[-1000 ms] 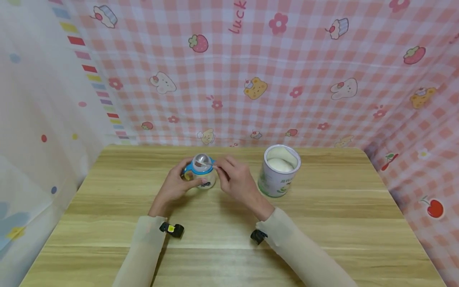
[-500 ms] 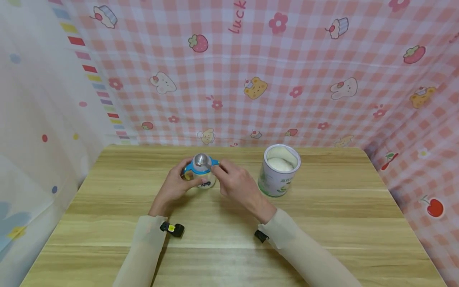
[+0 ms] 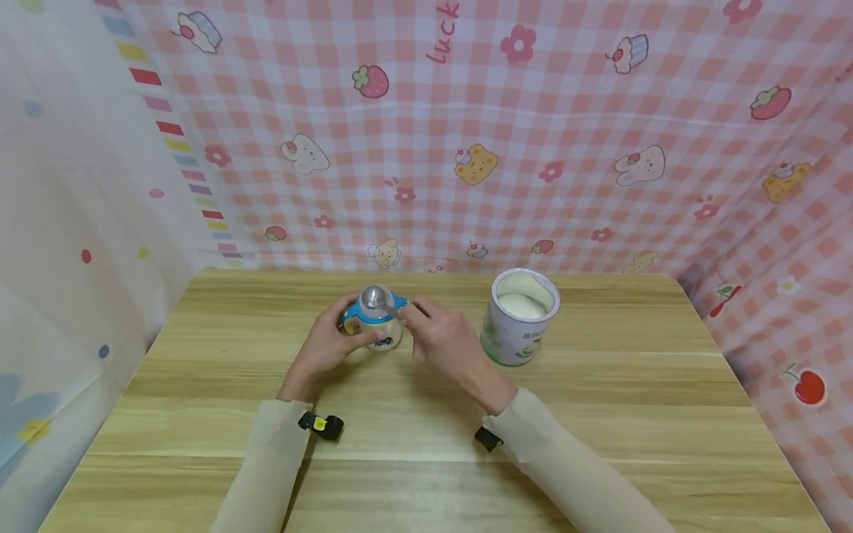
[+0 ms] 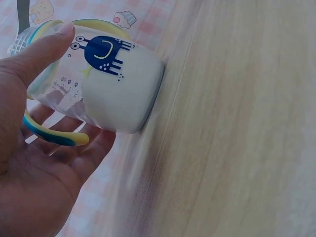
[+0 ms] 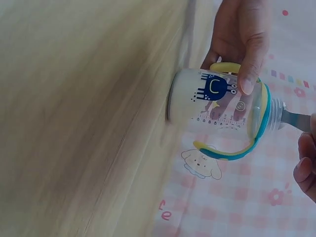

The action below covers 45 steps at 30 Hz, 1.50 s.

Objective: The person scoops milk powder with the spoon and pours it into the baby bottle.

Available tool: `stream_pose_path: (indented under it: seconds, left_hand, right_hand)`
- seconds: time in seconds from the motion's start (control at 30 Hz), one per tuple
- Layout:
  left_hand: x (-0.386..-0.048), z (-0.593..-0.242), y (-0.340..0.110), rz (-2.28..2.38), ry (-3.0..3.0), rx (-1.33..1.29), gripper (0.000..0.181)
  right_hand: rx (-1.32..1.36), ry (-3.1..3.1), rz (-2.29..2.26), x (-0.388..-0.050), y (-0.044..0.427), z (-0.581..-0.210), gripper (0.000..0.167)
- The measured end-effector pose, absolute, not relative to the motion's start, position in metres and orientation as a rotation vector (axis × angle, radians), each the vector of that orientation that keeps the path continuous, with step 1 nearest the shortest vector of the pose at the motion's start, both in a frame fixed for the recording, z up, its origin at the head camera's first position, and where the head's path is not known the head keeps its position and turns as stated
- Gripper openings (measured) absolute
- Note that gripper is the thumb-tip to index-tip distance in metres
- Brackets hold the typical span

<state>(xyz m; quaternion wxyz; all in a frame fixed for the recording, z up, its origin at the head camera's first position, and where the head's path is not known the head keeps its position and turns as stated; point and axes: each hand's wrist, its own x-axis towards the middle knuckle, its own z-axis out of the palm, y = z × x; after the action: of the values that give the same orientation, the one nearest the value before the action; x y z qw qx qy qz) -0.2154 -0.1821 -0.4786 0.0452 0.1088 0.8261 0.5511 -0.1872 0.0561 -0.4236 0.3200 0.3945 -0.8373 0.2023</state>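
Blue-and-yellow-handled clear cylindrical bottle (image 4: 106,81), probably slick, best held mid-body: left hand (image 3: 331,339) grips it; right hand (image 3: 445,342), at its four o'clock, pinches a silvery round-bowled spoon (image 3: 376,297).

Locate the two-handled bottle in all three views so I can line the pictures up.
Head: the bottle is just left of centre, slightly below mid-height.
Left wrist: the bottle is in the upper left, its base toward the right.
Right wrist: the bottle is right of centre, its base toward the left.
Shared landmark: the left hand, gripping the bottle in every view.
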Motion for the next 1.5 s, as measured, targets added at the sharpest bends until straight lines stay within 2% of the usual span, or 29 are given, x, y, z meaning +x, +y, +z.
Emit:
stream_pose_path:
  seconds: [0.3, 0.67, 0.83, 1.27, 1.5]
  left_hand:
    - [-0.2166, -0.4789, -0.1792, 1.712, 2.501, 0.329, 0.072]
    - [-0.2166, -0.4807, -0.1805, 1.713, 2.506, 0.327, 0.070]
    - [-0.2171, -0.4806, -0.1803, 1.709, 2.505, 0.315, 0.072]
    - [-0.2170, -0.4795, -0.1820, 1.694, 2.511, 0.278, 0.072]
    - [-0.2166, -0.4807, -0.1816, 1.700, 2.521, 0.320, 0.070]
  right_hand:
    - [0.926, -2.254, 0.984, -0.1876, 0.0570, -0.4242, 0.005]
    - [0.576, -2.310, 1.602, -0.1930, 0.0561, -0.4258, 0.012]
    - [0.569, -2.295, 1.591, -0.1934, 0.0559, -0.4253, 0.012]
    - [0.862, -2.140, 1.191, -0.1948, 0.0562, -0.4314, 0.008]
    - [0.884, -2.142, 1.184, -0.1940, 0.0554, -0.4324, 0.010]
